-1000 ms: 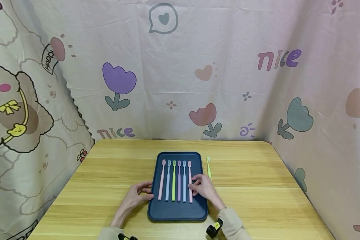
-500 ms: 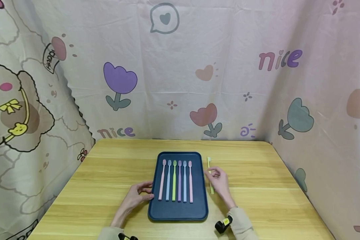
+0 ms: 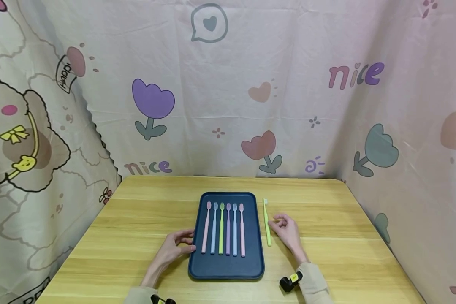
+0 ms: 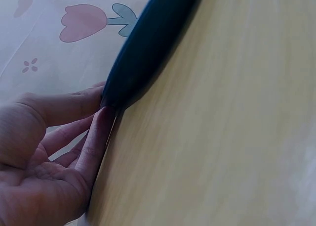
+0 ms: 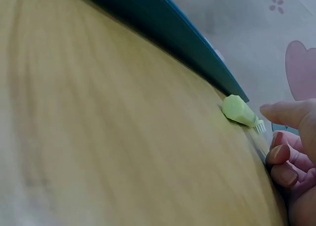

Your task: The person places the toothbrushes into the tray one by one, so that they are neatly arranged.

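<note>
A dark blue tray [image 3: 226, 268] lies on the table, bearing several toothbrushes side by side, heads away from me: a pink toothbrush [image 3: 205, 230] at the left, then blue, green, a purple toothbrush [image 3: 228, 230], blue, and another pink toothbrush [image 3: 242, 232] at the right. My left hand [image 3: 173, 249] touches the tray's left rim, thumb and fingertips spaced along it. Right of the tray, a lime-green toothbrush [image 3: 267, 223] lies alone on the wood, bristles facing sideways. My right hand [image 3: 287, 231] hovers beside its handle, fingers loosely bent and holding nothing; the right wrist view shows a gap to the toothbrush [image 5: 238, 110].
The wooden table [image 3: 148, 202] reaches back to a printed cloth curtain [image 3: 213, 105], which also hangs along both sides. A small black camera [image 3: 290, 281] is strapped at my right wrist, over a beige sleeve [image 3: 314, 280].
My right hand has left the rightmost pink toothbrush on the tray, moved right to the lime-green toothbrush, then drawn slightly off it to the right. My left hand stays at the tray's rim.
</note>
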A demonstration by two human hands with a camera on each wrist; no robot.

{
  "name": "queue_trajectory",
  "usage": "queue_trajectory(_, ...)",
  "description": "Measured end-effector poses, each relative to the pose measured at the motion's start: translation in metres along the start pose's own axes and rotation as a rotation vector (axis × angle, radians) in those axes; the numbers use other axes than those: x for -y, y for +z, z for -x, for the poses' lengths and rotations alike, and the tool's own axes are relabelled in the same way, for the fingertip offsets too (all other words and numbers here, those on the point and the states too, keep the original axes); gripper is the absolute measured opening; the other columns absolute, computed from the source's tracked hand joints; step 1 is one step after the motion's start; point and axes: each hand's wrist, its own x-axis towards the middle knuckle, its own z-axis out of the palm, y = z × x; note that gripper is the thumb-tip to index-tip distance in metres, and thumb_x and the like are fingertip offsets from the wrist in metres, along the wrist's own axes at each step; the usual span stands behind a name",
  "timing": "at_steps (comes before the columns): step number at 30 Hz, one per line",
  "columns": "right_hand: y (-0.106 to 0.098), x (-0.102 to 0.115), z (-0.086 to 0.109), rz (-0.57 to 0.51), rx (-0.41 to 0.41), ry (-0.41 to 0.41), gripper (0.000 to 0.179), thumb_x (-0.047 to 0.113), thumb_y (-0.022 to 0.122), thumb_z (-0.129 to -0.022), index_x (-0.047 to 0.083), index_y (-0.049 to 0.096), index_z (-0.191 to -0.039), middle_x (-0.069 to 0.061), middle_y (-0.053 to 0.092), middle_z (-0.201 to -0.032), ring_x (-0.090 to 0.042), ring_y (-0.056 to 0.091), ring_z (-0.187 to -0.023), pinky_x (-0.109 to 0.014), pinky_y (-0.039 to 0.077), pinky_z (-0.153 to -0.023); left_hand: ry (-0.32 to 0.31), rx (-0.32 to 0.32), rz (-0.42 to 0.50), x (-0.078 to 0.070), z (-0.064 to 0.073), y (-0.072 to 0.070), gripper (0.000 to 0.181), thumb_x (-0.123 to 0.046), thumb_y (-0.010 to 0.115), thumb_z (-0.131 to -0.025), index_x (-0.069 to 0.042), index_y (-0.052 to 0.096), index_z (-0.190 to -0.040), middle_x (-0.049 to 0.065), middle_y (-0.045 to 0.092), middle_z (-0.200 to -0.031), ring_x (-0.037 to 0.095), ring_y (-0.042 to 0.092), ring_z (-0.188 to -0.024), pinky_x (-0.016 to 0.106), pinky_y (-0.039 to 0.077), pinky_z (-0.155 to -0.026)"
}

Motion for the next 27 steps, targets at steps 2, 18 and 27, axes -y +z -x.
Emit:
queue_trajectory(2, -0.0004, -0.0004, 0.0004, 0.005, 0.006, 0.013, 0.029, 0.018, 0.079, -0.085, 0.001, 0.068, -0.105, 0.001, 0.060, -0.065, -0.005, 0.050, -0.056, -0.021, 0.041, -0.060, -0.001, 0.004, 0.001, 0.0004, -0.0004, 0.0000, 0.062, -0.003, 0.080, -0.082, 0.010, 0.054, -0.138, 0.028, 0.062, -0.128, 0.019, 0.064, -0.097, 0.019, 0.052, -0.079)
queue_trajectory(18, 0.0008, 0.0028, 0.0009, 0.033, 0.013, 0.026, 0.033, 0.018, 0.081, -0.084, -0.001, 0.068, -0.107, 0.000, 0.059, -0.067, -0.005, 0.050, -0.057, -0.021, 0.042, -0.059, 0.002, 0.006, 0.007, 0.0000, -0.0006, -0.0001, 0.062, -0.003, 0.080, -0.082, 0.009, 0.054, -0.137, 0.027, 0.063, -0.127, 0.021, 0.064, -0.098, 0.019, 0.052, -0.079)
queue_trajectory(27, -0.0045, 0.0029, -0.0003, 0.013, 0.103, 0.044, 0.033, 0.010, 0.081, -0.081, -0.002, 0.065, -0.108, -0.001, 0.059, -0.068, -0.006, 0.050, -0.055, -0.021, 0.041, -0.056, 0.014, 0.008, -0.001, 0.0009, -0.0013, -0.0005, 0.062, -0.002, 0.079, -0.082, 0.010, 0.054, -0.137, 0.028, 0.062, -0.127, 0.018, 0.065, -0.097, 0.019, 0.053, -0.079)
